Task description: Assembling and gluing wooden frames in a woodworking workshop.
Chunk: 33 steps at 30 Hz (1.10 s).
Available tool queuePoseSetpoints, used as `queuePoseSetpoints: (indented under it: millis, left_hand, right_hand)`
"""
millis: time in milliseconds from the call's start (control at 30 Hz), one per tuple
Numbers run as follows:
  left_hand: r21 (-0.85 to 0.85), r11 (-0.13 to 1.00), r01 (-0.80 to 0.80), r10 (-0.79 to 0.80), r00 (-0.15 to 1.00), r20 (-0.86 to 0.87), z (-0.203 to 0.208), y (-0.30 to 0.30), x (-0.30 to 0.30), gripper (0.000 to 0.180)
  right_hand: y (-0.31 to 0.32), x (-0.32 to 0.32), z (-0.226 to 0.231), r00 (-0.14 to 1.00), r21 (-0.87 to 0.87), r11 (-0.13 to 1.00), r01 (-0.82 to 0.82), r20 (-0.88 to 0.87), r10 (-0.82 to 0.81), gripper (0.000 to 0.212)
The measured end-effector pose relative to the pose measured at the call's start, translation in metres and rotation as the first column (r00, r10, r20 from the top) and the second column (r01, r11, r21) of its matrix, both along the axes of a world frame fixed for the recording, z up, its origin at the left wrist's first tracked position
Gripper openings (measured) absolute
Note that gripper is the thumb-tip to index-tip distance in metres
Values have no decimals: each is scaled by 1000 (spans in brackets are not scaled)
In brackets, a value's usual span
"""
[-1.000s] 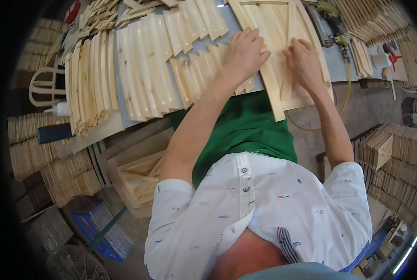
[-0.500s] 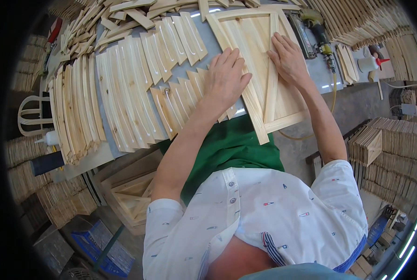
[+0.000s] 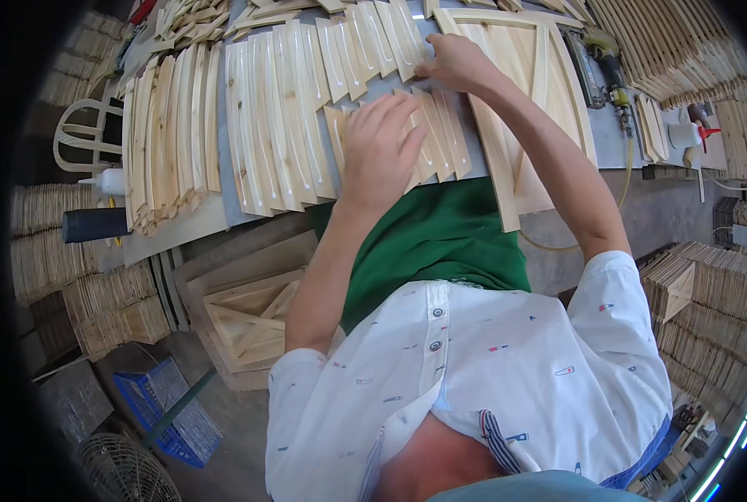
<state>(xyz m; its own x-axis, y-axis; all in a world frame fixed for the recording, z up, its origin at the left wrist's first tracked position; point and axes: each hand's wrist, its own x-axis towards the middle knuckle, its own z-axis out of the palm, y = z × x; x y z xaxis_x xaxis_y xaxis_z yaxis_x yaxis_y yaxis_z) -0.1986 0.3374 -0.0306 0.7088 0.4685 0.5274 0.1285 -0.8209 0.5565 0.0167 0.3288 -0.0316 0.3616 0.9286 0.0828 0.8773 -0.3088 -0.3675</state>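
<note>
My left hand (image 3: 379, 151) is over the row of short glued slats (image 3: 447, 138), fingers loosely stretched and nothing seen in its grasp. My right hand (image 3: 461, 63) reaches across the panel to the right end of the upper row of glued slats (image 3: 399, 42). Its thumb and fingers are apart, with the fingertips at the last slat's edge; whether they touch it is hard to make out. Under my right forearm lies the framed wooden panel (image 3: 516, 50), with a diagonal brace (image 3: 540, 67) and a long side strip (image 3: 492, 159) that sticks out past its near edge.
Longer glued slats (image 3: 265, 117) and a stack of plain strips (image 3: 168, 125) fill the table's left. A nail gun (image 3: 612, 71) with a yellow hose lies right of the panel. Glue bottles (image 3: 685, 135) stand toward both ends. Loose offcuts (image 3: 185, 21) lie at the back.
Both hands have left the panel. My right hand has moved left to the upper slats, my left hand toward the short ones. The whole view has shifted, so the table sits further right.
</note>
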Motion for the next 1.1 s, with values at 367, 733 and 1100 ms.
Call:
queuePoseSetpoints:
  millis: [367, 733, 1100]
  left_hand:
    - [-257, 966, -29, 16, 999, -52, 20, -14, -48, 32]
    - [-370, 927, 54, -97, 990, -100, 39, -15, -36, 38]
    - [-772, 635, 6, -18, 1000, -7, 39, 26, 10, 35]
  right_hand:
    - [14, -18, 18, 993, -288, 951, 113, -8, -120, 23]
    - [-3, -25, 9, 977, -118, 977, 175, -99, -187, 31]
    - [-9, 1, 24, 781, -129, 920, 370, -493, -384, 48]
